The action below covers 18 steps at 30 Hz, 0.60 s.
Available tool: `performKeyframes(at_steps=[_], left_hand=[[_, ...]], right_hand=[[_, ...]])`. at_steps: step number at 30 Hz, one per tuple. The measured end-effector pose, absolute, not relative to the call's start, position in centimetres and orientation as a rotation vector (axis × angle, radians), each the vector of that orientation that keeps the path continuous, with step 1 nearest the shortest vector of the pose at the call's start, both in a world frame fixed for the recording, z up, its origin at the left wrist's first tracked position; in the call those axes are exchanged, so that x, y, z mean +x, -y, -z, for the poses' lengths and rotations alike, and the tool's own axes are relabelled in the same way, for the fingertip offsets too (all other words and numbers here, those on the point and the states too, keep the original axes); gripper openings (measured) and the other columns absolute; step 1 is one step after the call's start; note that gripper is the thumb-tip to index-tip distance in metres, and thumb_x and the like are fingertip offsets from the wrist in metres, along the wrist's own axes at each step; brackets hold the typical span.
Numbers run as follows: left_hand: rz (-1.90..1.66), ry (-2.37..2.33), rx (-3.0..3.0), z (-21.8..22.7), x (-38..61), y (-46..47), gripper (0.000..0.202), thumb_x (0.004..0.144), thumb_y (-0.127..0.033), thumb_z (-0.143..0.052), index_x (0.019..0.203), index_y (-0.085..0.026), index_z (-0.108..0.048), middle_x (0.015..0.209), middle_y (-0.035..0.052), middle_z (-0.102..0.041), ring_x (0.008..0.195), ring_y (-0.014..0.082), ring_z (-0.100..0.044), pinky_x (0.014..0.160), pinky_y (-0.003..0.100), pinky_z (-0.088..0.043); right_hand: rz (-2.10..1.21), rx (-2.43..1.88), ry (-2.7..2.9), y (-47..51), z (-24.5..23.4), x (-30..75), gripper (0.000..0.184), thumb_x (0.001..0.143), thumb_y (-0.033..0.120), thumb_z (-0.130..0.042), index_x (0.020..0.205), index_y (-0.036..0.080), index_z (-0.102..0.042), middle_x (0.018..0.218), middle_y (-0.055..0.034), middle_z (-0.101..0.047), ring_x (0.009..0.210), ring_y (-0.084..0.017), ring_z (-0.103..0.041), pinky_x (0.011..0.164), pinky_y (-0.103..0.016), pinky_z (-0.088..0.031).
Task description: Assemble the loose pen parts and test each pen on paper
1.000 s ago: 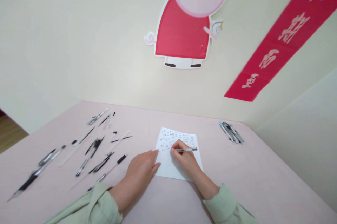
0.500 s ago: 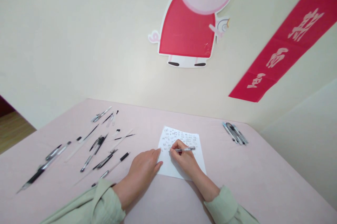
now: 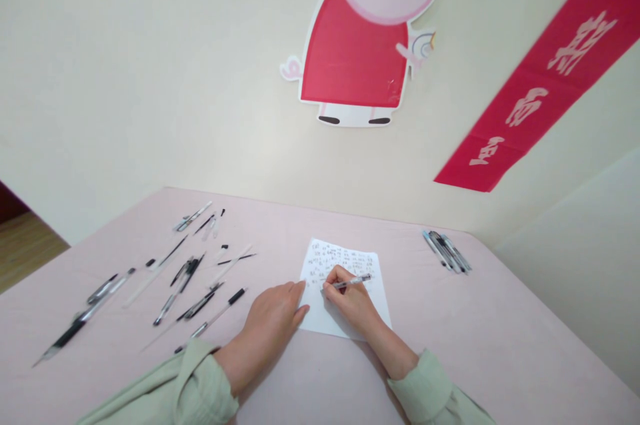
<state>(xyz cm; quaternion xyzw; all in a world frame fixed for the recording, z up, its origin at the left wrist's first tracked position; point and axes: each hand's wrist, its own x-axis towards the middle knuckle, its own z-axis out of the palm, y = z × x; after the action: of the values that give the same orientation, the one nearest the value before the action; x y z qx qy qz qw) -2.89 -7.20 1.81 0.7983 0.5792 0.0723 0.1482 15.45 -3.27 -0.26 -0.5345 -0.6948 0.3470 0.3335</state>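
Observation:
A white sheet of paper (image 3: 320, 315) lies on the pink tabletop, its upper part covered with rows of dark handwriting too small to read. My right hand (image 3: 353, 302) rests on the sheet, its fingers closed around a clear pen (image 3: 363, 279). The pen's tip points left and down, at the lower rows of writing, partly hidden by the fingers. Flat along the paper's left edge is my left hand (image 3: 275, 315), palm down with the thumb apart from the fingers; it holds nothing.
Several pens, caps and refills, among them a disassembled pen (image 3: 177, 292), are scattered over the table's left side. A row of pens (image 3: 447, 252) lies at the back right. Behind the pink table (image 3: 500, 345) stands a wall with a pig cutout (image 3: 357, 58) and a red banner (image 3: 537, 78).
The pen in my right hand has tilted slightly, its rear end rising a little. My left hand and the paper stay in place.

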Motion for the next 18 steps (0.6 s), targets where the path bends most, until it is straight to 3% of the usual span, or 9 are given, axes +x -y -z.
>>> performKeyframes(at_steps=[18], left_hand=[[-0.212,-1.681,2.275,-1.43,-2.9,7.14,0.034,0.09,-0.029,-0.046,0.121,-0.018,-0.055,0.11,0.0119,-0.067,0.101,0.0261,-0.063,0.088,0.037,-0.046]], right_hand=[[-0.858,-1.371,1.821,3.15,0.28,15.54,0.008,0.079,0.024,-0.049,0.071,0.022,-0.05,0.065,0.0041,-0.05,0.064,-0.014,-0.046,0.061,-0.025,-0.034]])
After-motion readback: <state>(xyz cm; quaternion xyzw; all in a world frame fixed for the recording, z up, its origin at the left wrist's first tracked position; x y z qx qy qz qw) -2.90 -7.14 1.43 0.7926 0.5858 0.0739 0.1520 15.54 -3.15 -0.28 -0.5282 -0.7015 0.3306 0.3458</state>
